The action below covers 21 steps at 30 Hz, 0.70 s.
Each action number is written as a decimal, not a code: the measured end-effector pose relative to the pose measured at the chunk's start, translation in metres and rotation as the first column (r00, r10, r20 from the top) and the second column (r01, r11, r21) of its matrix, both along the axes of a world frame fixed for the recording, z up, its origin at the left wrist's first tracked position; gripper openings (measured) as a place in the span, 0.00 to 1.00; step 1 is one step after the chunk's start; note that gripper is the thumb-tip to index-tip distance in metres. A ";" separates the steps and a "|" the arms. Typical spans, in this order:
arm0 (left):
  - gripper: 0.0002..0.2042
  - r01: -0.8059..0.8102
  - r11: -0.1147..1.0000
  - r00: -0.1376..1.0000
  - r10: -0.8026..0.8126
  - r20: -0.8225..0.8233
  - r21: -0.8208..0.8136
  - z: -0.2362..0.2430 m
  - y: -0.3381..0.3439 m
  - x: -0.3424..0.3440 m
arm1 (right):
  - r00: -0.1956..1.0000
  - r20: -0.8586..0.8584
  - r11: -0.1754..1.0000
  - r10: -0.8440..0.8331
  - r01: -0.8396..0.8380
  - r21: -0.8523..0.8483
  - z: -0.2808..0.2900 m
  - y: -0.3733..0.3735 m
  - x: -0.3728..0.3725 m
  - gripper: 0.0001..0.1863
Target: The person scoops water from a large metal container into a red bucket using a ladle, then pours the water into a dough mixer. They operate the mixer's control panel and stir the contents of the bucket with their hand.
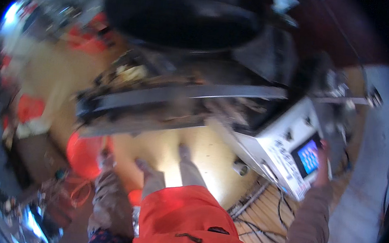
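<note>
My right hand point(323, 167) is at the right edge of a lit blue screen point(308, 159) on a white control box point(278, 148). Its fingers are smeared, and whether they press the screen or rest on the box's edge cannot be made out. My left hand point(105, 158) hangs low beside a bright red rounded thing point(82, 155), which looks like plastic. Blur hides whether the fingers hold it or only overlap it in view. Black knobs or switches point(289, 134) sit on the box's face near the screen.
Ahead of me stands a machine with a large dark round top point(181, 15) and a long metal bar point(192, 92) across its front. Cables point(282, 209) run over slats at the lower right. More red items point(30, 108) lie to the left. A red apron point(185, 219) covers my front.
</note>
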<state>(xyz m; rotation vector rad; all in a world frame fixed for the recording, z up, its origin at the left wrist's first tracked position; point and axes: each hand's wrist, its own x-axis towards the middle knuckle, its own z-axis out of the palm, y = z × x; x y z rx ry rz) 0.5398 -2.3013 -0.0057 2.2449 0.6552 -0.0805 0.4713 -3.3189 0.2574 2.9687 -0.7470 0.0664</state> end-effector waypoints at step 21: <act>0.06 -0.163 -0.403 0.317 0.843 -0.435 -0.900 0.006 -0.029 0.032 | 0.921 -0.071 0.891 -0.383 0.389 0.233 0.024 0.006 0.026 0.34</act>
